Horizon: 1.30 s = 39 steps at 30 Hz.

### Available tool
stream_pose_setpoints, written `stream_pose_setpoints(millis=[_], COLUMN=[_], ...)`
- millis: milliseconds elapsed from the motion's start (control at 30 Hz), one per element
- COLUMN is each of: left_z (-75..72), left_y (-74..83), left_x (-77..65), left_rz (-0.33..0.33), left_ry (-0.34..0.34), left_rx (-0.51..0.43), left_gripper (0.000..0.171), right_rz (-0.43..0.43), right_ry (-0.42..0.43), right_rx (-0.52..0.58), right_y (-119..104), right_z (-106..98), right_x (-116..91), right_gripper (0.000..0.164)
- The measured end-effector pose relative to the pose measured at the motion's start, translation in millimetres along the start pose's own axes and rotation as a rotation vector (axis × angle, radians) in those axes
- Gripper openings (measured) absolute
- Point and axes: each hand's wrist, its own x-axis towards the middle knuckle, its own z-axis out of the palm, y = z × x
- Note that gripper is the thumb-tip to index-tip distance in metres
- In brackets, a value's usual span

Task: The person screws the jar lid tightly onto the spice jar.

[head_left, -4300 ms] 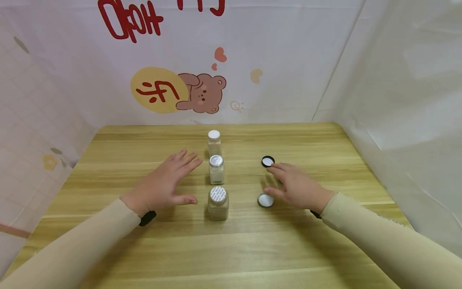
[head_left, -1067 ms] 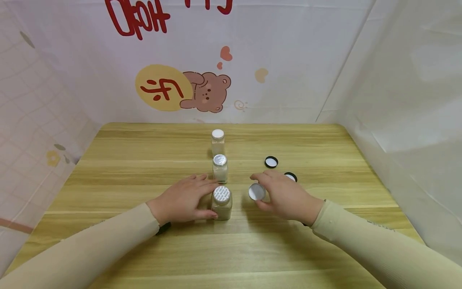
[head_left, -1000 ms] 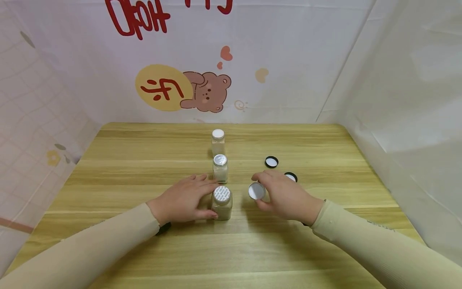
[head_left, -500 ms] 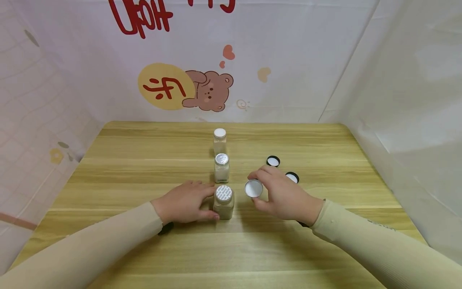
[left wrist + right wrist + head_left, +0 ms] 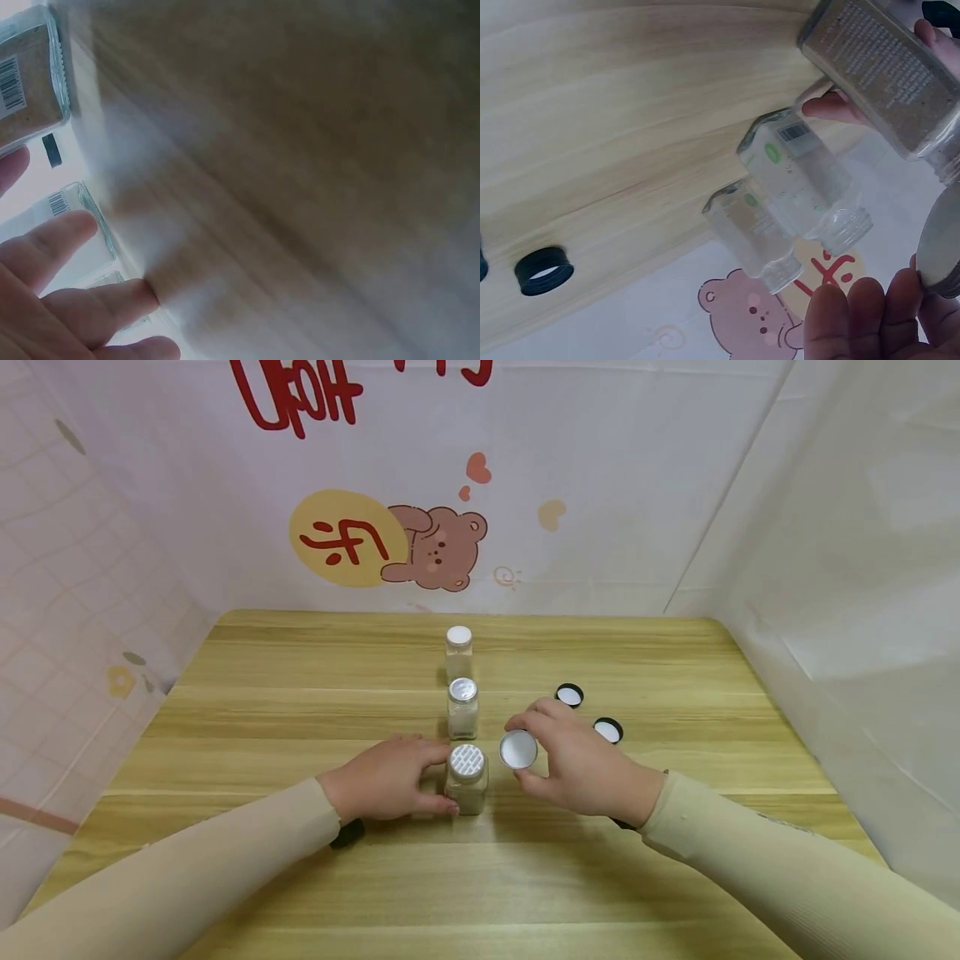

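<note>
Three square glass jars stand upright in a row on the table. The nearest jar (image 5: 467, 789) holds a brownish powder and has a patterned, perforated top. My left hand (image 5: 386, 779) holds it from the left, thumb at the front and fingers behind. My right hand (image 5: 588, 764) pinches a round lid (image 5: 518, 750) by its rim, pale inside facing up in the head view. That lid is in the air, right of the near jar and apart from it. The middle jar (image 5: 462, 714) and far jar (image 5: 459, 660) stand behind, with pale contents. The left palm is out of sight.
Two black lids (image 5: 569, 695) with white liners lie right of the jars, beyond the right hand. The wooden table (image 5: 315, 893) meets a white printed backdrop (image 5: 600, 460) at the back and both sides.
The left hand moved right and took hold of the near jar. The right hand picked its lid off the table and carried it left, closer to that jar; the view shifted slightly.
</note>
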Motion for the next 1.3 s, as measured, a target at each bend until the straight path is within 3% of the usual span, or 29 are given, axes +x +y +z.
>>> stream_pose_setpoints(millis=[633, 967, 1300], left_z=[0.0, 1.7, 1.6], left_y=[4.5, 4.3, 4.4], left_x=[-0.9, 1.0, 2.6], left_rz=[-0.106, -0.135, -0.146], left_ry=[-0.031, -0.044, -0.039], left_rx=[-0.06, -0.069, -0.056], left_gripper=[0.063, 0.065, 0.066], right_rz=[-0.031, -0.002, 0.006], right_ry=[-0.06, -0.086, -0.117], right_rx=[-0.054, -0.018, -0.058], right_y=[-14, -16, -19], right_z=[0, -6, -6], right_x=[16, 18, 22], right_gripper=[0.04, 0.043, 0.042])
